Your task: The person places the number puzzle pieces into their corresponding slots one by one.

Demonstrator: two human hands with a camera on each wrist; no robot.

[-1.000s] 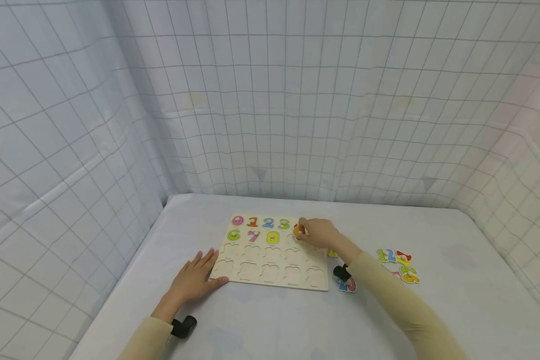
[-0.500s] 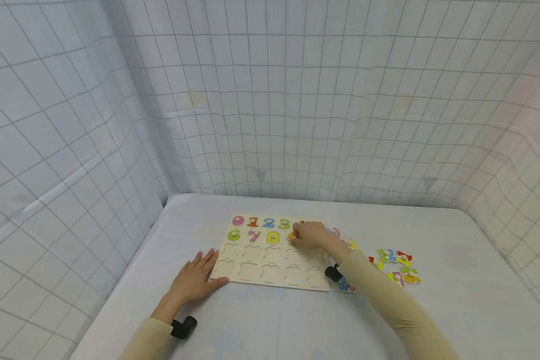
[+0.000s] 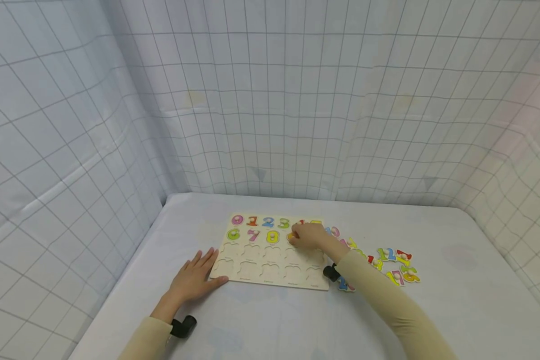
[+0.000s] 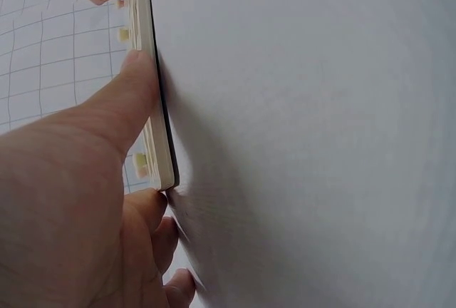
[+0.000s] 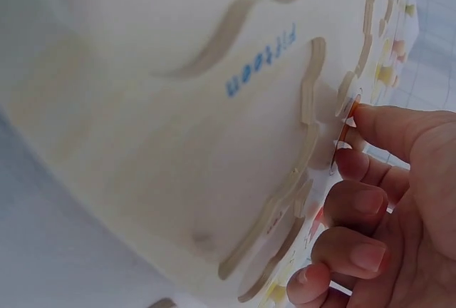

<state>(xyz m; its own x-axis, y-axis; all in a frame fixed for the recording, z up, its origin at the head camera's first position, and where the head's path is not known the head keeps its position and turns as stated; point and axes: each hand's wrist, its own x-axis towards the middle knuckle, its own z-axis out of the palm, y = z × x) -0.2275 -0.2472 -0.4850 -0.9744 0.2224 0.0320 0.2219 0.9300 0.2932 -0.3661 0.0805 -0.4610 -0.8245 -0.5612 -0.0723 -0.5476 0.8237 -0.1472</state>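
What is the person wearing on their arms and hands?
Both arms have long, pale yellow-beige sleeves that reach the wrists. The left sleeve and the right sleeve look alike. A small black gadget sits at each wrist, one by the left hand and one by the right hand. The hands are bare, with no gloves and no rings showing.

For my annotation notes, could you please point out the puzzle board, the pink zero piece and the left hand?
puzzle board (image 3: 270, 274) head view, bare lower row.
pink zero piece (image 3: 237, 220) head view, its middle.
left hand (image 3: 193, 280) head view, its back.
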